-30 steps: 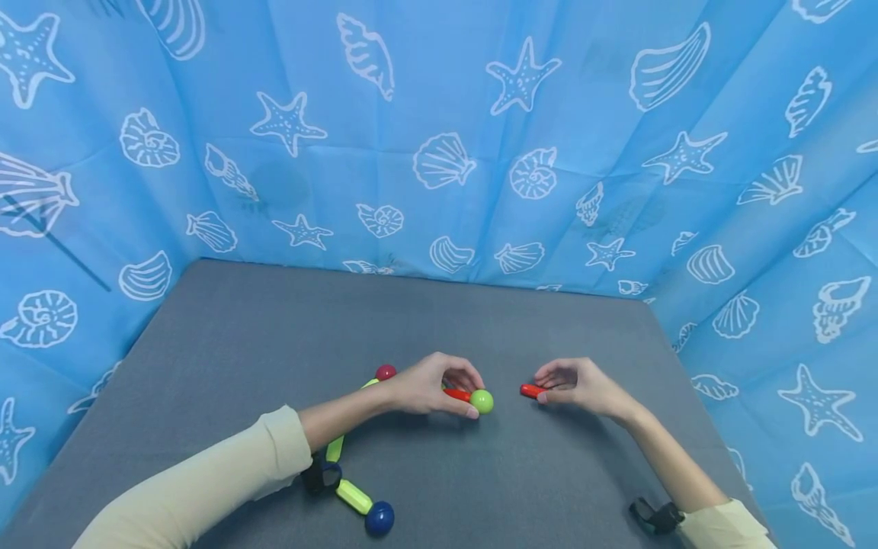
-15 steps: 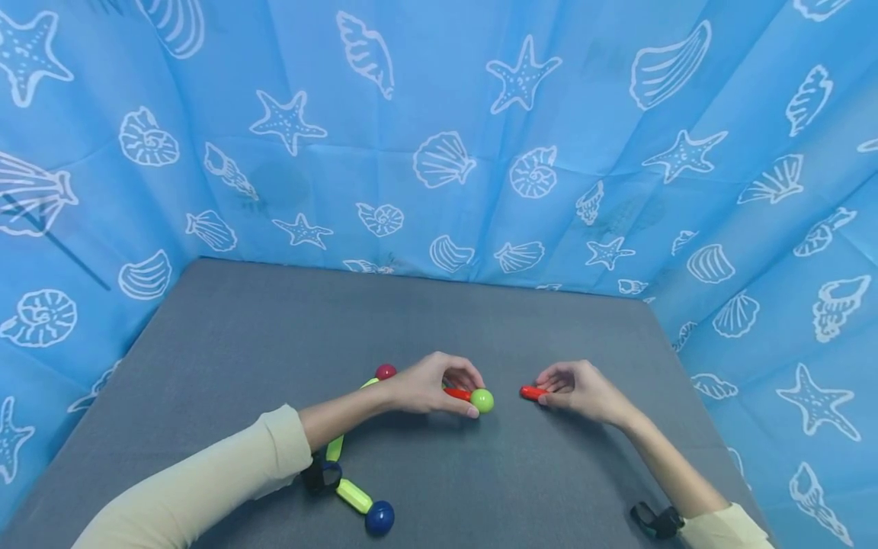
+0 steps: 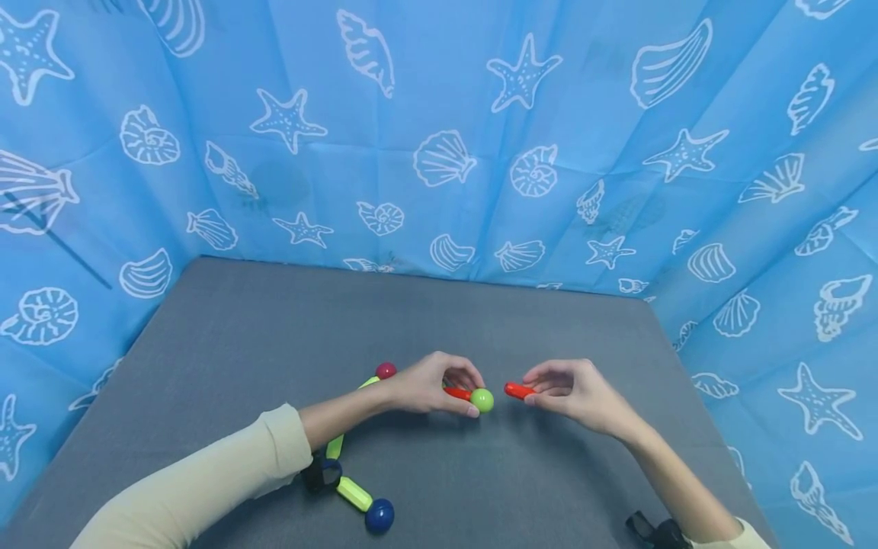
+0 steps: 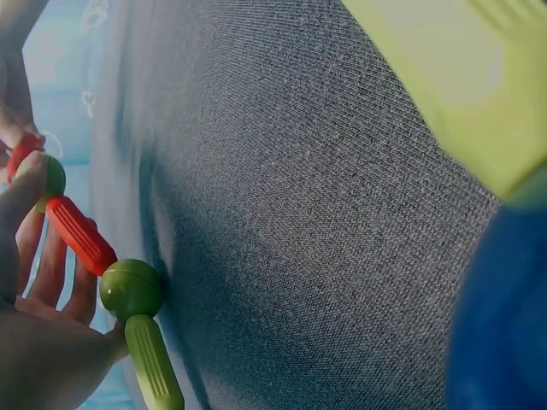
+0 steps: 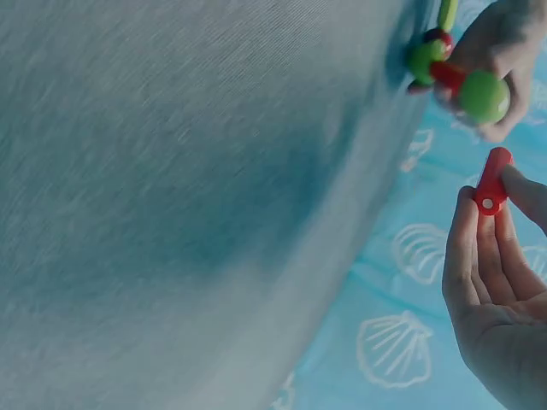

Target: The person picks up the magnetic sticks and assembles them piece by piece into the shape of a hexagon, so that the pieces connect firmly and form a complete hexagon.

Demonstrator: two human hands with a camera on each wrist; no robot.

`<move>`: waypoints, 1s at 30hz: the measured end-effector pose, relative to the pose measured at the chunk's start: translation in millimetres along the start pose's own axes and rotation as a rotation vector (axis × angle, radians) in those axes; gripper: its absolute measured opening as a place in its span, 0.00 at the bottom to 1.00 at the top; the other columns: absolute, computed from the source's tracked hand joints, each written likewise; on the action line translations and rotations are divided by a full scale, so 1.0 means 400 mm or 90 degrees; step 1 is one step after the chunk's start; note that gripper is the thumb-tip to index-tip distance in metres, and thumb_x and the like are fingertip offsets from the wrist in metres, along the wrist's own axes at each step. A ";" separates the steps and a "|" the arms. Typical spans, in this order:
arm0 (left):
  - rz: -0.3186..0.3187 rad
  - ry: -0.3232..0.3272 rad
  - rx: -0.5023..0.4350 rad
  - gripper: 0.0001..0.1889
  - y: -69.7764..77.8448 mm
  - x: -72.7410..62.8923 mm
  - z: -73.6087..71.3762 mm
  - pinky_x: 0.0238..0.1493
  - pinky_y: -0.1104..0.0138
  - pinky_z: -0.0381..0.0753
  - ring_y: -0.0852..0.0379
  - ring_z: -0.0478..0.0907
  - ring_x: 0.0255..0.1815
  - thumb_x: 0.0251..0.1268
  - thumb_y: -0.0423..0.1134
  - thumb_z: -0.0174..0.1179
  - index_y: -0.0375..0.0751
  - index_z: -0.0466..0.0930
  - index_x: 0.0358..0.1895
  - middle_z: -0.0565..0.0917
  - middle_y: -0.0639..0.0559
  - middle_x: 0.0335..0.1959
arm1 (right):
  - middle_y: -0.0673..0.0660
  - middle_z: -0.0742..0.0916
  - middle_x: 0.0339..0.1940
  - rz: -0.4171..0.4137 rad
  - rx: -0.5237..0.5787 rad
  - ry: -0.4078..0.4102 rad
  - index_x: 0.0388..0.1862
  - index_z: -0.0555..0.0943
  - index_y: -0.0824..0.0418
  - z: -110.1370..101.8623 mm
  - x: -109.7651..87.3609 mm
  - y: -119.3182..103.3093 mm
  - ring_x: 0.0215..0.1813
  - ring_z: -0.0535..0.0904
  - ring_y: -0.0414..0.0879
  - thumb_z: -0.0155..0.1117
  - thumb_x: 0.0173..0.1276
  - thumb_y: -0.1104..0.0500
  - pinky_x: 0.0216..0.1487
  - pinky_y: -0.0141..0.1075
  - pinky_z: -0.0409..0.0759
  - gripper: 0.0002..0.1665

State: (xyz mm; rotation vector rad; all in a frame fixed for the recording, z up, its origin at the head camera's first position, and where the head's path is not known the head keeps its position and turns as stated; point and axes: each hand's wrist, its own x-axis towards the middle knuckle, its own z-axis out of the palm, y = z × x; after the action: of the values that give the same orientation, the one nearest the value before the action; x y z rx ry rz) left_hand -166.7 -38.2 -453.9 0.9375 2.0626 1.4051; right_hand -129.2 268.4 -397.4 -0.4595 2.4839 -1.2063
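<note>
My left hand [image 3: 428, 383] pinches a light green ball [image 3: 482, 400] that has a red magnetic rod [image 3: 457, 393] on its left side. In the left wrist view that red rod runs to a second green ball [image 4: 131, 290], followed by a yellow-green rod [image 4: 154, 363]. Across a small gap to the right, my right hand [image 3: 583, 390] holds a loose red rod [image 3: 517, 390] between thumb and fingers, its free end pointing at the light green ball. The right wrist view shows a pale dot on one end of this loose rod [image 5: 493, 181].
The chain goes on behind and below the left forearm, with a dark red ball [image 3: 386, 371], yellow-green rods [image 3: 354, 495] and a blue ball [image 3: 379, 516] on the grey table [image 3: 288, 320]. A blue curtain [image 3: 439, 114] with white shells surrounds the table.
My right hand has moved left with the red rod, narrowing the gap to the light green ball. The left hand stays in place.
</note>
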 end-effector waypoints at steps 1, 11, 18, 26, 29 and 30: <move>0.000 0.000 0.000 0.19 0.001 0.000 0.000 0.68 0.61 0.84 0.54 0.86 0.58 0.69 0.40 0.76 0.44 0.85 0.60 0.91 0.49 0.55 | 0.63 0.93 0.49 -0.006 0.001 -0.003 0.56 0.87 0.68 0.004 -0.003 -0.007 0.48 0.91 0.45 0.77 0.70 0.62 0.50 0.31 0.90 0.18; 0.007 0.002 0.007 0.19 0.006 -0.001 -0.002 0.66 0.63 0.83 0.60 0.86 0.54 0.68 0.39 0.76 0.44 0.86 0.59 0.91 0.50 0.55 | 0.57 0.93 0.44 -0.023 -0.051 0.012 0.50 0.89 0.63 0.065 -0.026 -0.041 0.42 0.89 0.38 0.79 0.67 0.61 0.48 0.35 0.90 0.14; 0.009 -0.007 0.011 0.18 0.001 -0.001 -0.001 0.63 0.69 0.81 0.66 0.85 0.53 0.68 0.40 0.76 0.44 0.86 0.59 0.92 0.50 0.55 | 0.59 0.93 0.42 -0.015 -0.011 -0.003 0.51 0.87 0.68 0.085 -0.028 -0.042 0.40 0.89 0.39 0.78 0.68 0.61 0.44 0.31 0.89 0.16; 0.013 0.004 0.022 0.18 0.000 -0.003 0.001 0.62 0.71 0.82 0.57 0.88 0.54 0.68 0.39 0.77 0.41 0.87 0.57 0.92 0.49 0.54 | 0.62 0.93 0.44 0.033 0.101 -0.093 0.63 0.78 0.74 0.111 -0.017 -0.031 0.41 0.92 0.46 0.78 0.72 0.55 0.48 0.33 0.90 0.31; 0.009 0.022 0.025 0.18 -0.003 -0.002 0.003 0.60 0.71 0.84 0.53 0.89 0.54 0.67 0.39 0.77 0.38 0.87 0.56 0.92 0.48 0.52 | 0.64 0.94 0.47 0.050 0.130 -0.106 0.69 0.74 0.75 0.121 -0.010 -0.026 0.42 0.93 0.48 0.77 0.73 0.54 0.49 0.33 0.89 0.36; 0.007 0.028 0.026 0.18 -0.004 -0.002 0.004 0.59 0.72 0.85 0.53 0.89 0.53 0.67 0.39 0.77 0.37 0.87 0.56 0.92 0.48 0.52 | 0.64 0.94 0.47 0.057 0.140 -0.110 0.70 0.73 0.74 0.124 -0.008 -0.024 0.43 0.93 0.48 0.77 0.73 0.54 0.49 0.33 0.89 0.38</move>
State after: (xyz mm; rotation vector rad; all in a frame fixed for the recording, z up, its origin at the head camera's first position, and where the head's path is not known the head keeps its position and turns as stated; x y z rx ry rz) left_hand -165.4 -38.1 -456.0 0.9433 2.1290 1.4052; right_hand -103.5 230.1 -417.9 -0.3724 2.1732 -1.3258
